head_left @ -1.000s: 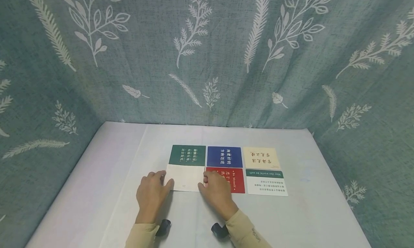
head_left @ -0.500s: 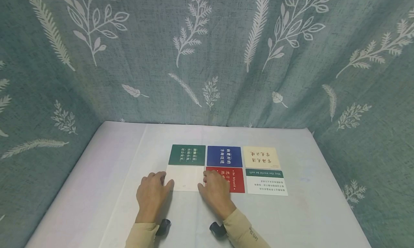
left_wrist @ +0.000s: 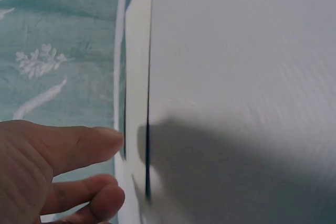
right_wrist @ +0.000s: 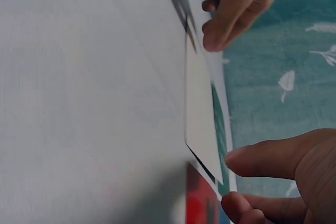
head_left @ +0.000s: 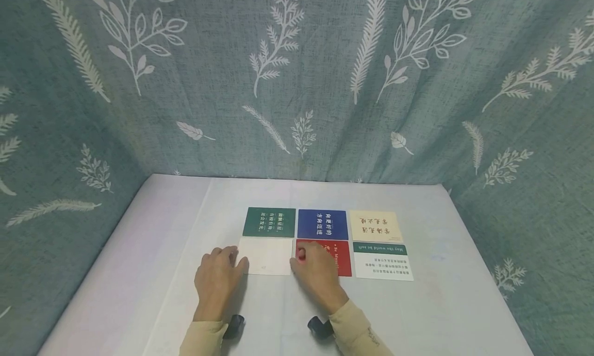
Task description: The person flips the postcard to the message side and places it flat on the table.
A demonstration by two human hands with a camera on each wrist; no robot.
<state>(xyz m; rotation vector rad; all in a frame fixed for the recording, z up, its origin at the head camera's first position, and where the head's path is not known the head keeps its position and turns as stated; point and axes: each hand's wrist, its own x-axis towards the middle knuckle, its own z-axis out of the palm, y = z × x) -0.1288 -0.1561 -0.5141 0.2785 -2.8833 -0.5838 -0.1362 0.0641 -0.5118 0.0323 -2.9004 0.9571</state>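
Nearly blank cream card (head_left: 265,254) is laid flat on the table (head_left: 417,314), slightly nearer the left edge than the right. It is bordered by the green card (head_left: 269,222) toward the table's far edge and the red card (head_left: 343,258) toward the right edge. The left hand (head_left: 215,276) is placed at its left side, thumb and fingers parted, nothing gripped; contact cannot be told. Above the red card, the right hand (head_left: 320,273) is loosely curled, thumb apart, nothing grasped.
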